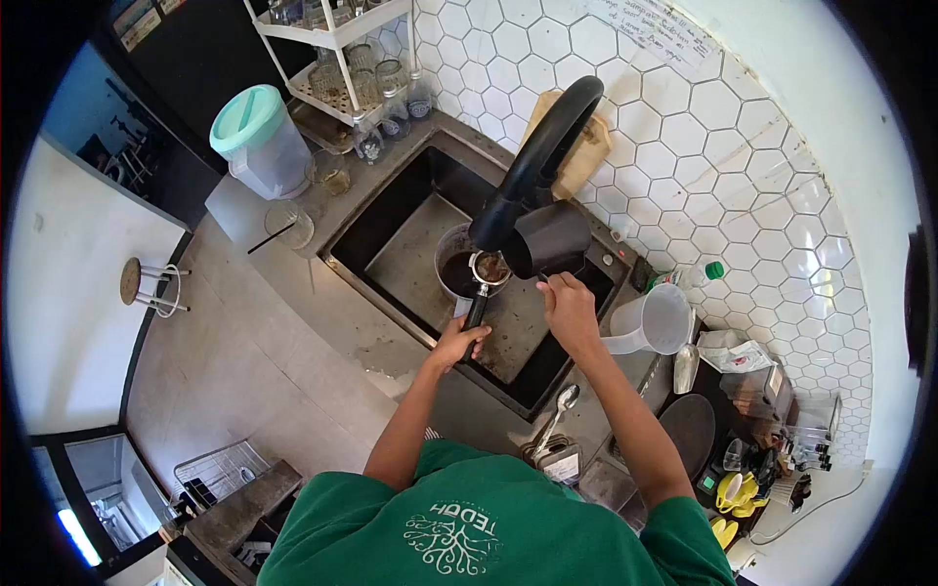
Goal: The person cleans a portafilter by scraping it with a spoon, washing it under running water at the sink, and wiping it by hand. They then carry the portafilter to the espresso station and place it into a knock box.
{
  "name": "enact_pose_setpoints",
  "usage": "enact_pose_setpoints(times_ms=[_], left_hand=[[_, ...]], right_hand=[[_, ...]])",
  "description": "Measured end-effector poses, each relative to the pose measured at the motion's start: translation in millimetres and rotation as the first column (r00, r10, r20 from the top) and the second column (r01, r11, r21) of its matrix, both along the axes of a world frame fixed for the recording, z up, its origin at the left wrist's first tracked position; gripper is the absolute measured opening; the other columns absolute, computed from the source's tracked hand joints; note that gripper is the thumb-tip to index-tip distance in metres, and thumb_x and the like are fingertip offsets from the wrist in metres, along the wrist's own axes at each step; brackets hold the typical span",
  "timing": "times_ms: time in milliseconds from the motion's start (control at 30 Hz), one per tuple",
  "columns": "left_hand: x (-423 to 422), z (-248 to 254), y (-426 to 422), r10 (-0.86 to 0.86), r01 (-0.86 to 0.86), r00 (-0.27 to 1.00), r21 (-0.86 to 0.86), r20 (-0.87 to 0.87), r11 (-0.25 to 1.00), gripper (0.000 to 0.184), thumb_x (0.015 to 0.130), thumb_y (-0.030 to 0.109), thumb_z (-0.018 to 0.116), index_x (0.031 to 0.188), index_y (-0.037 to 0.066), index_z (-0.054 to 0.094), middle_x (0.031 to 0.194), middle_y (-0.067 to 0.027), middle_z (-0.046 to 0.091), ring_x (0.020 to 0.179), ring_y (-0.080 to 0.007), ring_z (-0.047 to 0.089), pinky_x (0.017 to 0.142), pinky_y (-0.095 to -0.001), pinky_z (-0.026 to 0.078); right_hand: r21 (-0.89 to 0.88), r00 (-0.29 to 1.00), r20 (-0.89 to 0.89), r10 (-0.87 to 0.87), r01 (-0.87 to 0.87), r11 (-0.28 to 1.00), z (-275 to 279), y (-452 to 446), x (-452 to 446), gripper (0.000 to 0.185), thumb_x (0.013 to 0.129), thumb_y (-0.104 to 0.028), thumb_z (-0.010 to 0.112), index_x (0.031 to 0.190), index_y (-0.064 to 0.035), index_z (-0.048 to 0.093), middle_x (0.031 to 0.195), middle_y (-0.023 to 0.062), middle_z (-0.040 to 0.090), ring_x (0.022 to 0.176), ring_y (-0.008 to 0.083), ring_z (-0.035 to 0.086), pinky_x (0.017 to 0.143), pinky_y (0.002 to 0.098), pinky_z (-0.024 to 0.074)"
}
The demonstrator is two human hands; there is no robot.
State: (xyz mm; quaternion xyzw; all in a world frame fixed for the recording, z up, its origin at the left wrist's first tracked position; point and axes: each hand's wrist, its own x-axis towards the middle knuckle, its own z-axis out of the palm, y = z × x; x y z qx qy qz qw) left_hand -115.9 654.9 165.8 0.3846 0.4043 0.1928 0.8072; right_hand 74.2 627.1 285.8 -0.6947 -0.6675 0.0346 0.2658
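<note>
Here, right over the sink, sits the round metal portafilter with a long black handle (478, 306), brown residue showing in its basket, held above the mouth of a clear plastic jug (447, 246) with dark contents. The left grip (456, 343) is clamped firmly on that black handle. Over on the other side, the right grip (571, 311) is closed at the near side of a dark grey cylindrical pitcher (555, 238), tilted over toward the portafilter; whether those two touch, I can't tell. Jug and all, it's happening inside the rectangular, dark-walled metal sink (405, 244), with a tall curved black faucet (547, 137) arching above the pitcher.

Moving out, a pale wooden board (589, 158) leans against the white hexagonal wall tiles (547, 41) behind that faucet. To the right, a translucent white plastic jug (665, 320) stands on the grey surface (342, 314), a clear green-capped bottle (703, 274) near it. Closer to the person, there's a shiny metal spoon (566, 398). And off to the left, a clear glass with a black straw (291, 227) stands near a translucent pitcher with a mint-green lid (260, 146), just short of a white rack of glassware (337, 37).
</note>
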Motion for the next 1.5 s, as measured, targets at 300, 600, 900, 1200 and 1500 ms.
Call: enact_pose_setpoints(times_ms=[300, 600, 900, 1200, 1500], left_hand=[[2, 1, -2, 0.017, -0.016, 0.999, -0.019, 0.028, 1.000, 0.019, 0.081, 0.014, 0.060, 0.083, 0.007, 0.043, 0.055, 0.0003, 0.044, 0.043, -0.0092, 0.044, 0.044, -0.0251, 0.037], [3, 1, -1, 0.012, -0.012, 1.000, -0.015, 0.006, 1.000, 0.017, 0.081, 0.014, 0.059, 0.081, 0.007, 0.043, 0.055, -0.0002, 0.046, 0.043, -0.0096, 0.044, 0.044, -0.0250, 0.036], [3, 3, -1, 0.015, -0.014, 0.998, -0.024, 0.065, 1.000, 0.018, 0.080, 0.014, 0.060, 0.080, 0.008, 0.044, 0.057, 0.0006, 0.045, 0.044, -0.0092, 0.044, 0.042, -0.0249, 0.035], [3, 0, -3, 0.032, -0.029, 0.998, -0.044, 0.054, 0.999, 0.017, 0.080, 0.013, 0.061, 0.083, 0.007, 0.045, 0.058, 0.0010, 0.045, 0.047, -0.0086, 0.044, 0.042, -0.0245, 0.037], [-4, -13, -8, 0.061, -0.057, 0.997, -0.066, 0.052, 0.996, 0.018, 0.079, 0.012, 0.061, 0.087, 0.006, 0.046, 0.060, 0.0012, 0.045, 0.048, -0.0088, 0.046, 0.042, -0.0238, 0.036]], right_hand=[[-0.036, 0.999, 0.047, 0.010, -0.008, 0.999, 2, 4, 0, 0.018, 0.083, -0.014, 0.053, 0.080, 0.0034, 0.056, 0.072, 0.0148, 0.053, 0.067, 0.0308, 0.055, 0.061, 0.0388, 0.0451], [-0.051, 0.998, 0.055, -0.002, 0.005, 0.999, 6, 2, -2, 0.019, 0.083, -0.015, 0.054, 0.077, 0.0028, 0.055, 0.073, 0.0147, 0.054, 0.067, 0.0306, 0.055, 0.061, 0.0378, 0.0452], [-0.014, 0.990, 0.143, 0.011, -0.009, 1.000, 2, 3, -4, 0.019, 0.081, -0.014, 0.056, 0.074, 0.0031, 0.055, 0.073, 0.0152, 0.054, 0.066, 0.0303, 0.055, 0.060, 0.0382, 0.0456], [-0.149, 0.857, -0.478, -0.192, 0.136, 0.979, 13, -5, 8, 0.023, 0.083, -0.016, 0.056, 0.074, 0.0050, 0.055, 0.067, 0.0106, 0.054, 0.061, 0.0202, 0.059, 0.059, 0.0300, 0.0462], [-0.213, -0.012, -0.976, -0.215, 0.217, 0.953, 28, -124, -10, 0.030, 0.090, -0.022, 0.047, 0.069, -0.0003, 0.049, 0.068, 0.0041, 0.051, 0.072, 0.0170, 0.057, 0.072, 0.0297, 0.0465]])
